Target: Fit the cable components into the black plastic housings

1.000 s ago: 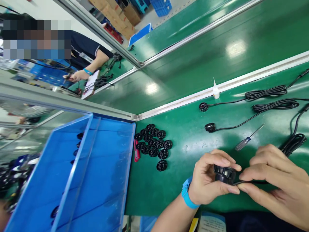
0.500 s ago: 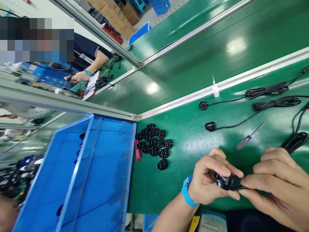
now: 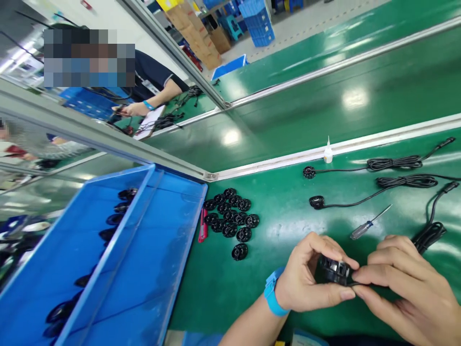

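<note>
My left hand, with a blue wrist strap, is closed around a round black plastic part with a slotted, hollow side. My right hand pinches a thin black cable where it leaves that part. The fingertips of both hands almost meet there. Beyond my right hand lies a coiled black cable, partly covered by the hand. A screwdriver with a clear handle rests on the green bench just past my hands.
Several black round parts lie grouped beside a red cutter. A blue bin with a divider stands left. Two cabled parts lie near a small white bottle. Behind the metal frame, another person works.
The view has shifted, showing more of the bin and its black parts. My left hand still holds the round part; my right fingers have moved closer to it along the cable.
</note>
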Demonstrator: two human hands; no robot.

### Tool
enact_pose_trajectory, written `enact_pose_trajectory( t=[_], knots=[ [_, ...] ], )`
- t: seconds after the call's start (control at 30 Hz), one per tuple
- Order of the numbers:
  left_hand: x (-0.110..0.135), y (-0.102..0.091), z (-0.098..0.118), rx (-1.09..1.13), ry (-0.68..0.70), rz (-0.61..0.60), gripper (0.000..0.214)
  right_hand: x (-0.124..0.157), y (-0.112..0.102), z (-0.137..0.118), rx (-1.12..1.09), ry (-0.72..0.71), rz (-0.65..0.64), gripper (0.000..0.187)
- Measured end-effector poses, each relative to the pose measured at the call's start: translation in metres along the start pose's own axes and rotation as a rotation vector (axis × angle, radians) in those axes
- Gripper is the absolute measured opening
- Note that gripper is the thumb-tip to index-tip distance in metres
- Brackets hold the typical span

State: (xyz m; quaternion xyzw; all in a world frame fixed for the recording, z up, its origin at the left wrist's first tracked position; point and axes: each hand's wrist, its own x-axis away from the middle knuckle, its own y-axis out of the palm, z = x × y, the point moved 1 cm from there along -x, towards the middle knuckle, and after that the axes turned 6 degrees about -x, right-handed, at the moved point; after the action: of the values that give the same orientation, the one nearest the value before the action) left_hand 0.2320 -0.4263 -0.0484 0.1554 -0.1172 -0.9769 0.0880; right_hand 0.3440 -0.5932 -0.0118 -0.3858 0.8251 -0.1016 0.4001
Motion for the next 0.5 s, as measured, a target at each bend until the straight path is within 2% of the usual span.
enact_pose_trajectory(
  t=[0.17,0.27,0.4,0.5],
  knots=[
    [0.008,-0.006,-0.003,0.018,-0.113,0.042,0.053,-0.010,-0.003,0.005,0.027,-0.108,-0.021,0.009],
    [0.011,-0.009,-0.005,0.008,-0.135,0.075,0.053,-0.009,-0.012,0.017,0.010,-0.113,-0.026,0.009],
    [0.014,-0.010,-0.010,-0.062,-0.134,0.048,0.055,0.003,-0.022,0.059,0.165,-0.018,-0.033,0.019],
    [0.016,-0.009,-0.018,-0.108,-0.164,-0.008,0.062,0.012,-0.018,0.095,0.217,-0.045,0.009,0.025]
  ],
)
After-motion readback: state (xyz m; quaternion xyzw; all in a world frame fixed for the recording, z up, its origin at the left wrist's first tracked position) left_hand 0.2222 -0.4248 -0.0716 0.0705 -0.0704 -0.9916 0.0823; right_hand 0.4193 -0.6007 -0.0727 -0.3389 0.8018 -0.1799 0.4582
